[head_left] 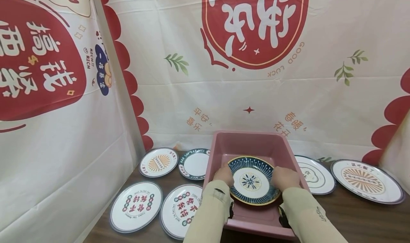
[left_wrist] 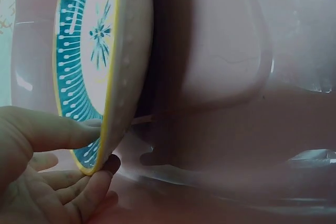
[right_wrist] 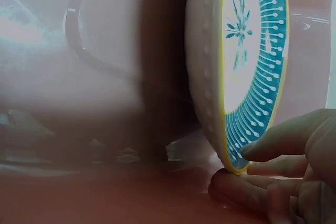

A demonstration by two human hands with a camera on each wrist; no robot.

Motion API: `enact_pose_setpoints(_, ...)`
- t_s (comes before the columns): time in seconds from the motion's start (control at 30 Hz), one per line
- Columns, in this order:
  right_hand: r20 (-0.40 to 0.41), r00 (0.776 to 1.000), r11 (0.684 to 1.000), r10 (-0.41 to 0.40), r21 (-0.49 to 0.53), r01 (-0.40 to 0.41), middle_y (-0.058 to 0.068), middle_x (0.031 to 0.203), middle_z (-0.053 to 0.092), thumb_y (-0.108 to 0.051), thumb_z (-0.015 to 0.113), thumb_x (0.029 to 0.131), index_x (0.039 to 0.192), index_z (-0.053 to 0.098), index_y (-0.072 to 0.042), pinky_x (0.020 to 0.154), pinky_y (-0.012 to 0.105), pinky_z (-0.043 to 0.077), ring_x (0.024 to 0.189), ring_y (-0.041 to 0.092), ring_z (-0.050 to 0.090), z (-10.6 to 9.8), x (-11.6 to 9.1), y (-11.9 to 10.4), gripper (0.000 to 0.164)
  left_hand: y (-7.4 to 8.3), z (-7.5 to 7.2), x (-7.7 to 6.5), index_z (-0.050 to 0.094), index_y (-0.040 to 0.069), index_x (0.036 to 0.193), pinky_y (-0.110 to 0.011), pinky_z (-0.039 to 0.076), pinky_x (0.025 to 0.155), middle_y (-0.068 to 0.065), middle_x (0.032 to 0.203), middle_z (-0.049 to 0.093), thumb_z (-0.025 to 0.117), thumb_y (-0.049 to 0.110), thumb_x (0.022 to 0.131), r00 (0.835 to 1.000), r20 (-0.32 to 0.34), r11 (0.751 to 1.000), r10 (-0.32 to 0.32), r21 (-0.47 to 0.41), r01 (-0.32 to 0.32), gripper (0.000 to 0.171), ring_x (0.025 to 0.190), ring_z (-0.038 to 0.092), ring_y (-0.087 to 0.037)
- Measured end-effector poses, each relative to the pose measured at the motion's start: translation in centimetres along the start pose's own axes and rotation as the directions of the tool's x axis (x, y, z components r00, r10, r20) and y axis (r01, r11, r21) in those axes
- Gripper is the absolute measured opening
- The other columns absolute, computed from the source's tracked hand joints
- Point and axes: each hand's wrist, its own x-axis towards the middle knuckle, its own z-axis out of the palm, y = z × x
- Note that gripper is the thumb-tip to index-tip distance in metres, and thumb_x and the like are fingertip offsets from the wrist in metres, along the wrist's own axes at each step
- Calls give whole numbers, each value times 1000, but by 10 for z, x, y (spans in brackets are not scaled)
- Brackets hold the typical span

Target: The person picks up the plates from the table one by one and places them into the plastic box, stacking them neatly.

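Note:
A blue-and-white plate [head_left: 251, 181] with a yellow rim and a flower motif in its centre is inside the pink plastic bin [head_left: 253, 142]. My left hand [head_left: 224, 174] pinches its left edge, thumb on the patterned face and fingers under the rim, as the left wrist view shows. On the opposite edge my right hand [head_left: 285, 178] grips the same way, its thumb on the blue border in the right wrist view. The underside of the plate [left_wrist: 137, 40] stands over the bin floor [left_wrist: 226, 40], with a dark shadow beside it.
Left of the bin lie several round plates, among them a sunburst plate [head_left: 159, 162], a green-rimmed plate [head_left: 193, 163] and a lettered plate [head_left: 136, 206]. Right of it are a white plate [head_left: 315, 175] and another sunburst plate [head_left: 367, 181]. A printed cloth [head_left: 179, 104] hangs behind the wooden table [head_left: 355, 218].

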Motion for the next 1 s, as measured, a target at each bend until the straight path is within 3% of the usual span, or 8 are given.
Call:
enact_pose_setpoints(0.3,-23,1000,999,21,38,-20,7,63,52,-5,61,77,76,59,1,54,38,44,58,23,49,1,-1,4,7,4,-1,-2,31,-2,138,-38,48,73,-17,86,61,66,7,81,1000,8,999,-3,-49,4,68,78,59,-25)
enact_pose_setpoints(0.53,-26,999,997,35,76,-33,9,67,54,-4,59,78,78,58,2,56,42,45,61,25,50,-3,-1,5,6,4,5,6,34,-1,132,-45,47,80,-21,103,51,70,10,78,998,-59,989,-6,-151,-3,66,91,55,-31)
enact_pose_setpoints(1.0,-50,998,996,34,90,-30,11,69,57,-1,58,79,81,59,6,61,46,48,62,25,51,-5,-1,2,7,7,-6,-2,32,-4,134,-45,47,80,-21,98,55,68,12,79,999,-32,990,19,-142,-24,68,92,57,-32)
